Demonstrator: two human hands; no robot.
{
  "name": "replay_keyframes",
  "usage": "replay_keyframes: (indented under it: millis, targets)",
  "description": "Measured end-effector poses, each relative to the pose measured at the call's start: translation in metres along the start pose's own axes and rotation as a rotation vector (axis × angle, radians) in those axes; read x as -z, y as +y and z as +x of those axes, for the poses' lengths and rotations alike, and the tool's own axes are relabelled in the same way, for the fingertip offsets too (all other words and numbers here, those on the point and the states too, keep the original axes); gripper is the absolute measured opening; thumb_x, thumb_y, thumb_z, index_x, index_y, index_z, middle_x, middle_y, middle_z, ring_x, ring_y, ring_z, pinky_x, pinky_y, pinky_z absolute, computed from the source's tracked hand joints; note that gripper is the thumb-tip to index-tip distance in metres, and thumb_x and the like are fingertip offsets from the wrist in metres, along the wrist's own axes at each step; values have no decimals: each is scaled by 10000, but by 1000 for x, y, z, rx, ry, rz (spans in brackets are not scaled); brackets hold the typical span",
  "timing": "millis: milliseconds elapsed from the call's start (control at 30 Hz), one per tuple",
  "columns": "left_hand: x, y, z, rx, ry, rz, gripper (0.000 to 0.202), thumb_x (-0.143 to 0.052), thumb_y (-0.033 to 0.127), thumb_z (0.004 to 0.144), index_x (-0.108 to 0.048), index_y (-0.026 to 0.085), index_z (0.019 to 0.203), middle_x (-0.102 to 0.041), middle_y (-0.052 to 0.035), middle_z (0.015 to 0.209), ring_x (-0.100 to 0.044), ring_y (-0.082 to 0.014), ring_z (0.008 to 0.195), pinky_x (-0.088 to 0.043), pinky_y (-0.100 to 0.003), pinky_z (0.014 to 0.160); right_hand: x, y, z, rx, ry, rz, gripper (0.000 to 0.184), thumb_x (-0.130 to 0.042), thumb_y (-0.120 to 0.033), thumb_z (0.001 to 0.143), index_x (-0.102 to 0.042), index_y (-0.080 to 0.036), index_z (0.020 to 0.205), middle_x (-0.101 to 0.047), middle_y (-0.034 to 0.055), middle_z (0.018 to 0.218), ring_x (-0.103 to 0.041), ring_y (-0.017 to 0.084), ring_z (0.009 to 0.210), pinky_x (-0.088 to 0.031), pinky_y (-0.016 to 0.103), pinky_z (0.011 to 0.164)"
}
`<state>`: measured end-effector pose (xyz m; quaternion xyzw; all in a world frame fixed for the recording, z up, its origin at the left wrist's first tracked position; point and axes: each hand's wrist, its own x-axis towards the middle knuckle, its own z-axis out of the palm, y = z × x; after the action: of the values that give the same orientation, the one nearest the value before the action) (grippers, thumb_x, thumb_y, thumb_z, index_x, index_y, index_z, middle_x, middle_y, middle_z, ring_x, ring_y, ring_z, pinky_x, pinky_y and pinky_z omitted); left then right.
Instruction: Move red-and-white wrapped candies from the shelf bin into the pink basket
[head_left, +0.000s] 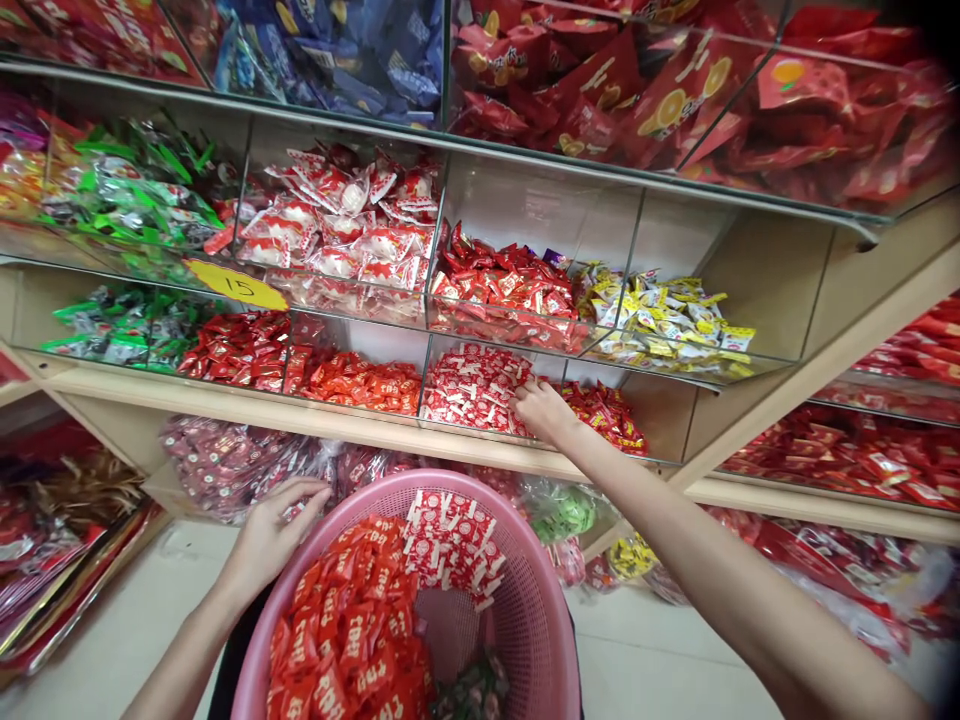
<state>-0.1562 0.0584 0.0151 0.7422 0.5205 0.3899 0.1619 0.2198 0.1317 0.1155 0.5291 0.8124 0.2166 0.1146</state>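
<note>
My right hand [545,410] reaches into a lower-shelf compartment, at the right side of a pile of small red-and-white wrapped candies [476,388]. Its fingers are curled closed, and what they hold, if anything, is hidden. At the left rim of a pink plastic basket [555,600] is my left hand [281,525], holding nothing, fingers stretched out and thumb apart. Inside the basket lie many orange-red wrapped candies [352,620], a heap of red-and-white wrapped candies [454,545] at the back, and some dark green wrapped pieces [476,688] near the bottom.
Clear-fronted shelves hold red candies [510,285], yellow-and-white candies [667,315] and green packets [135,190]. A yellow tag [236,285] marked 15 hangs on one front. Bagged candy [232,465] lies beneath the lowest wooden ledge [360,425]. Stacked packs stand at the left.
</note>
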Motion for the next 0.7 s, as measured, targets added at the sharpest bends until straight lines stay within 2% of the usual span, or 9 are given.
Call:
replay_keyframes:
  millis: [100,200,333,400,500,600,700]
  targets:
    - [3,-11,-12,68,58,1,298,-507,459,769,-656,201,782,-688,-43,863,-624,-185,850,-463,-277,807,5,5,-5,-7,40,3,251,-392,-77,839,-613,-88,959,-601,159,981,-470,245,967,-306,340,774]
    - [1,-16,-21,107,68,6,328,-497,487,761,-656,200,767,-694,-44,858,-635,-185,821,-479,-266,778,22,6,-17,-33,96,35,185,-450,-130,831,-592,-101,947,-585,147,963,-455,245,959,-304,332,764]
    - [-3,-18,-26,157,85,14,335,-493,487,761,-656,194,771,-697,-52,882,-643,-182,805,-493,-245,734,39,-16,-38,-32,151,240,156,-514,-241,816,-579,-142,918,-562,100,953,-465,212,920,-324,298,740]
    - [-3,-15,-27,170,98,10,334,-500,488,755,-657,193,761,-701,-53,867,-646,-183,796,-494,-251,745,35,-38,-47,3,102,387,153,-525,-260,805,-587,-155,898,-566,80,937,-487,185,888,-345,276,728]
    - [-4,-10,-29,171,96,-10,328,-511,489,746,-658,195,745,-706,-46,833,-648,-186,786,-496,-261,753,17,-71,-57,29,-71,499,146,-546,-240,777,-607,-151,875,-599,76,903,-533,176,849,-382,263,703]
    - [-4,-7,-32,170,81,-32,324,-521,484,743,-662,192,764,-705,-45,833,-646,-184,779,-498,-262,752,1,-96,-63,-7,-222,471,190,-555,-179,750,-626,-125,917,-625,112,955,-564,207,893,-416,282,718]
    - [-4,-5,-35,181,80,-53,332,-539,492,729,-664,190,787,-702,-49,850,-644,-182,770,-501,-264,744,-3,-108,-66,-25,-262,399,227,-527,-112,748,-641,-106,944,-627,145,1006,-566,230,954,-438,295,747]
